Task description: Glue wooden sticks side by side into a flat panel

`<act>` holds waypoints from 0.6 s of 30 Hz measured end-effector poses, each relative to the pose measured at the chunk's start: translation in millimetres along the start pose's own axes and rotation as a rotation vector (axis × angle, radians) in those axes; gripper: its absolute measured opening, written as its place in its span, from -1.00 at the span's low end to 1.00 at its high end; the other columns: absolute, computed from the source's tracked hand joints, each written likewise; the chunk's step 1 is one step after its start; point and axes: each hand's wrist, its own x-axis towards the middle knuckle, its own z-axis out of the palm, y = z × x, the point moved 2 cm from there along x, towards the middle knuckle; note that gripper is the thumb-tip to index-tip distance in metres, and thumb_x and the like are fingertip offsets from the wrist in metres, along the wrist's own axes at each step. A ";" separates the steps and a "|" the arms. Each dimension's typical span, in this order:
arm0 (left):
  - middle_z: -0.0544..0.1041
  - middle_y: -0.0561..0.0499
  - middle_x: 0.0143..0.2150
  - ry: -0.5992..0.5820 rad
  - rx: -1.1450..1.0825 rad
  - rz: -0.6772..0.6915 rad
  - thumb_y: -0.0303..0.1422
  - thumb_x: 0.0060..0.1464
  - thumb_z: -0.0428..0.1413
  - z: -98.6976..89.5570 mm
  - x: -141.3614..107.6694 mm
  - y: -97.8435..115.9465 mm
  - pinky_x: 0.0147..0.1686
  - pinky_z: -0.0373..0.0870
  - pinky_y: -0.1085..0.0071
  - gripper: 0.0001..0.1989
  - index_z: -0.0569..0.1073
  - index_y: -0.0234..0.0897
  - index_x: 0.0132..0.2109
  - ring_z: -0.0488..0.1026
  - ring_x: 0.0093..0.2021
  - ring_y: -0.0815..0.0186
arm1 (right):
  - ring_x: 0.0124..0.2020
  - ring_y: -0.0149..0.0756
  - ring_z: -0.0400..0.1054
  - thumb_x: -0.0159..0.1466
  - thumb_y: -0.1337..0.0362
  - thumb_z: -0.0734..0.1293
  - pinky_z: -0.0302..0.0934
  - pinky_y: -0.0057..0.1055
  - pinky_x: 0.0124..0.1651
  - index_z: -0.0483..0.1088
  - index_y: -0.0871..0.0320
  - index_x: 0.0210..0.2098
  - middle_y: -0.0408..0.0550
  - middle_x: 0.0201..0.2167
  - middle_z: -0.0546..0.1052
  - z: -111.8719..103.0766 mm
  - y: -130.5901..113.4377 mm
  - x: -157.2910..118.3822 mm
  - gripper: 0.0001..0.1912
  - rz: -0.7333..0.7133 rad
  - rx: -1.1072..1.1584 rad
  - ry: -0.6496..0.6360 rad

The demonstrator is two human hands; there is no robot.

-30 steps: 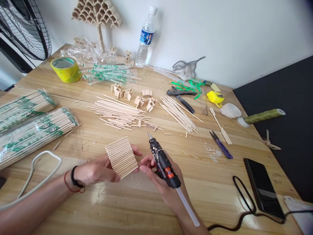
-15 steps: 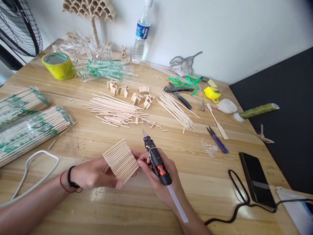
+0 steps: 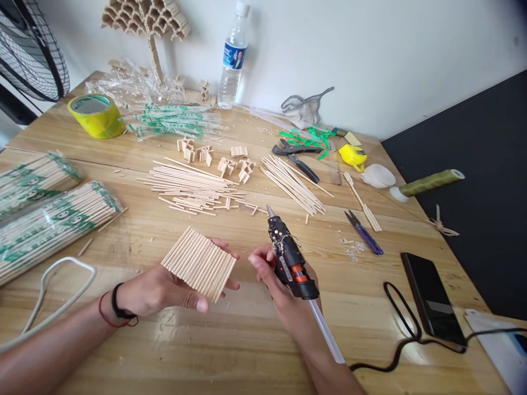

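Note:
My left hand [image 3: 164, 293] grips a square panel of wooden sticks [image 3: 200, 262] laid side by side, its thumb along the near edge and its fingers behind. In my right hand [image 3: 288, 291] is a black hot glue gun [image 3: 288, 255], nozzle pointing up and away, with a clear glue stick [image 3: 327, 332] poking out of its back end. The gun and the panel are apart. Beyond my hands lie a pile of loose sticks [image 3: 189, 184], a second bundle of sticks [image 3: 293, 184] and several small stick pieces [image 3: 226, 165] glued together.
Packed chopsticks [image 3: 57, 219] and a white cable [image 3: 68, 260] lie at left. Yellow tape [image 3: 96, 123], a water bottle [image 3: 233, 60] and a stick-built tree [image 3: 152, 49] stand behind. Pliers [image 3: 302, 159], purple snips [image 3: 364, 233], a phone [image 3: 432, 299] and a black cord [image 3: 387, 365] lie right.
My right hand has moved right with the glue gun, and its fingers have come away from the panel. The left hand has turned the panel slightly and shows more of its face.

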 end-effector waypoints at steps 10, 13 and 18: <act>0.48 -0.16 0.38 -0.007 0.133 0.017 -0.44 0.00 0.53 -0.3 2.0 0.6 0.32 0.34 0.05 -0.17 0.38 -0.09 0.36 0.48 0.31 -0.02 | -0.22 -0.16 0.55 0.35 0.11 0.50 0.44 -0.29 -0.10 0.38 0.05 -0.31 -0.08 -0.31 0.63 10.7 -2.3 -6.9 -0.75 0.089 0.160 -0.133; 0.56 -0.09 0.31 -0.025 0.113 -0.011 -0.42 0.07 0.50 -0.8 0.9 -2.1 0.33 0.31 0.03 -0.21 0.38 -0.04 0.36 0.50 0.29 0.00 | -0.36 -0.23 0.45 0.36 0.08 0.48 0.38 -0.33 -0.24 0.41 0.05 -0.34 -0.12 -0.39 0.56 8.7 -6.7 -7.2 -0.74 0.092 0.040 -0.060; 0.61 -0.08 0.26 -0.028 0.026 -0.029 -0.49 0.04 0.49 -1.4 0.7 -5.8 0.25 0.39 0.09 -0.19 0.37 -0.01 0.35 0.55 0.27 0.01 | -0.40 -0.26 0.42 0.36 0.05 0.47 0.34 -0.35 -0.29 0.43 0.05 -0.36 -0.13 -0.39 0.54 5.4 -11.6 -5.2 -0.72 0.080 0.000 -0.037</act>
